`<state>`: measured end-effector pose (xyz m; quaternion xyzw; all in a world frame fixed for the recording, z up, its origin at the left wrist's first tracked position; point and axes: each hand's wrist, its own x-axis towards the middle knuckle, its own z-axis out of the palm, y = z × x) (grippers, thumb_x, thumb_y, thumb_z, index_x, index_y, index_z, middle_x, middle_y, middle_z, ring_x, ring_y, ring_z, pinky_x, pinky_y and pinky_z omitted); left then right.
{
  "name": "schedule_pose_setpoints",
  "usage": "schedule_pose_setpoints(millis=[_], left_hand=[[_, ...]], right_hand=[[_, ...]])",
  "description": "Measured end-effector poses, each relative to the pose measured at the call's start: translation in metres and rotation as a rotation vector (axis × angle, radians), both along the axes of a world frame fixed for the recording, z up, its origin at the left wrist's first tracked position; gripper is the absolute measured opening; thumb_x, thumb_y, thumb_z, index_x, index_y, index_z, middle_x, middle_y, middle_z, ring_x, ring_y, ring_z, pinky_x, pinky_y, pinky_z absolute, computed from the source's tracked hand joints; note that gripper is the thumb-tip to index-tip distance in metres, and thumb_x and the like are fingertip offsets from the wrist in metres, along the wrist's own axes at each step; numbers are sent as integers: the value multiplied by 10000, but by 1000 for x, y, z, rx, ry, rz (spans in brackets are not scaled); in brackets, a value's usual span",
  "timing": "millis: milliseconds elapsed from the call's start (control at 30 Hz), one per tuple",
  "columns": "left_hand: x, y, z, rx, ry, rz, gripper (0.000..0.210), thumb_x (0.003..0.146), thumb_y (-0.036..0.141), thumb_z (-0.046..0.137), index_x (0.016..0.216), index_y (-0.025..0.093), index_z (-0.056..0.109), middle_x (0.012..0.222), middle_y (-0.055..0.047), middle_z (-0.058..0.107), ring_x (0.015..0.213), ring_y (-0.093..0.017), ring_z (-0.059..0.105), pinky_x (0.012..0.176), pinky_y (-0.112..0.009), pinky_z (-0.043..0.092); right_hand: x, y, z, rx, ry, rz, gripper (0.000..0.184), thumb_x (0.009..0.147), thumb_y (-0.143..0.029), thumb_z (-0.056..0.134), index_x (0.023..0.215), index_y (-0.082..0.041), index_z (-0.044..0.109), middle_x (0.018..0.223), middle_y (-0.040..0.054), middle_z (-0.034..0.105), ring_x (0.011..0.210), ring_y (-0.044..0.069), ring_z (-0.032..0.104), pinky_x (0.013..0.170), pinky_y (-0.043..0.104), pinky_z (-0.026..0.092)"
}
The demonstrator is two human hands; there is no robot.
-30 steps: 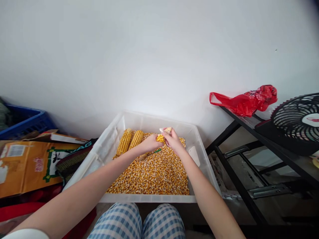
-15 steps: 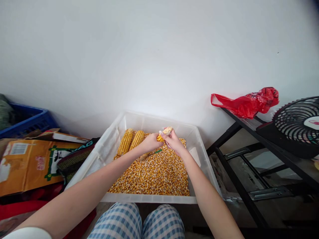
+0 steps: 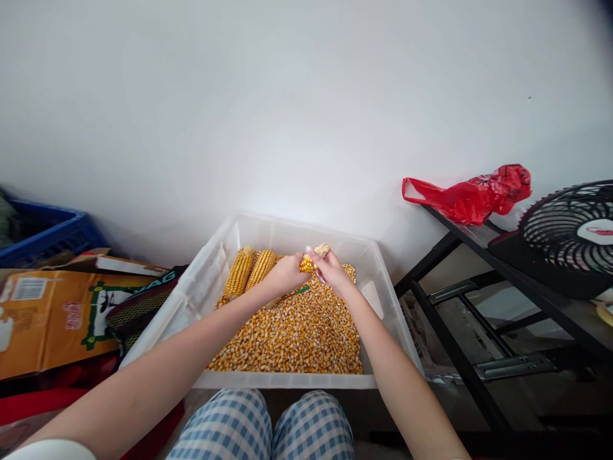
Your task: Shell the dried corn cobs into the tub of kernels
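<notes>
Over the back half of a translucent plastic bin [image 3: 306,381], both hands are closed around one corn cob [image 3: 307,263]. Yellow kernels still sit on its left part; the right end is bare and pale. My left hand [image 3: 288,273] wraps the kernel-covered end. Gripping the cob near its bare end is my right hand [image 3: 330,268], its fingers and thumb against the kernels. Beneath them a heap of loose corn kernels [image 3: 297,338] spreads across the bin. Two full ears of corn [image 3: 238,273] lean at the back left. A thin green-ended tool [image 3: 301,291] lies partly hidden under my left hand.
A white card-like piece [image 3: 371,298] rests inside the bin's right side. To the right, a black metal frame [image 3: 450,326] carries a red plastic bag [image 3: 474,195] and a black fan [image 3: 569,236]. At left are an orange cardboard box [image 3: 62,319] and a blue crate [image 3: 57,233].
My right thumb has shifted slightly up and left on the cob. Both hands stay closed on it above the kernels. The whole view has moved a little.
</notes>
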<state>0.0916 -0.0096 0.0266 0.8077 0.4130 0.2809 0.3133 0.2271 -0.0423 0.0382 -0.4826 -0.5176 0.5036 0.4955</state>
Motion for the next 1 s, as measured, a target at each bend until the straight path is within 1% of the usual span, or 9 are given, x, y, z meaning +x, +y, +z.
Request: schedule_pose_setpoints(millis=[100, 300, 400, 533, 633, 767, 867, 933, 1000], left_hand=[[1, 1, -4, -21, 24, -47, 269, 662, 259, 498, 875, 118, 582, 785, -73, 637, 690, -191, 579, 603, -246, 402], [-1, 6, -2, -171, -113, -164, 304, 694, 319, 487, 896, 129, 612, 806, -23, 649, 743, -181, 591, 673, -248, 433], [-2, 4, 1, -138, -143, -158, 291, 719, 345, 469, 871, 138, 606, 800, -21, 651, 749, -179, 593, 681, -239, 434], [1, 2, -3, 31, 33, 9, 259, 680, 293, 501, 865, 132, 586, 780, -73, 647, 713, -201, 596, 644, -249, 417], [2, 2, -6, 47, 82, 16, 239, 669, 276, 505, 847, 134, 579, 773, -83, 642, 697, -202, 592, 617, -247, 406], [1, 4, -4, -33, -53, -94, 221, 671, 262, 490, 837, 149, 584, 770, -36, 637, 705, -179, 581, 627, -234, 409], [-1, 5, 1, -144, -183, -160, 203, 689, 274, 481, 812, 149, 583, 747, -13, 623, 679, -148, 559, 616, -221, 406], [-2, 4, 5, -278, -250, -184, 182, 698, 283, 486, 794, 149, 563, 647, 11, 572, 549, -106, 491, 527, -208, 373], [-3, 3, 9, -444, -289, -214, 160, 692, 296, 515, 773, 158, 520, 518, 49, 453, 427, -71, 358, 425, -200, 283]], right_hand=[[-6, 1, -6, 0, 4, -55, 366, 708, -512, 595, 855, -214, 441, 459, -105, 336, 347, 33, 263, 334, 170, 186], [4, -2, 1, -18, 51, 138, 338, 718, -469, 612, 846, -224, 418, 471, -109, 339, 346, 30, 252, 339, 166, 213], [7, -3, 6, 8, 21, 177, 336, 730, -485, 589, 883, -224, 444, 510, -92, 396, 359, 37, 303, 336, 170, 232], [-1, -1, 1, 16, -98, 3, 371, 724, -543, 561, 832, -211, 437, 466, -92, 391, 339, 50, 323, 319, 179, 224], [-6, 1, -6, 24, -82, -52, 368, 724, -538, 566, 798, -219, 398, 406, -114, 337, 305, 53, 291, 312, 180, 225], [-2, 1, -9, 25, 38, 66, 348, 736, -512, 568, 803, -224, 384, 412, -125, 342, 303, 44, 264, 317, 167, 249], [3, 1, -4, 36, 68, 132, 332, 734, -492, 574, 847, -219, 422, 463, -109, 402, 338, 46, 326, 348, 167, 305], [7, 2, 0, 24, 43, 127, 335, 743, -519, 543, 846, -211, 460, 528, -82, 456, 379, 52, 383, 381, 177, 348], [9, 3, 3, 47, -31, 45, 362, 759, -554, 494, 790, -193, 505, 596, -48, 500, 460, 66, 454, 445, 191, 396]])
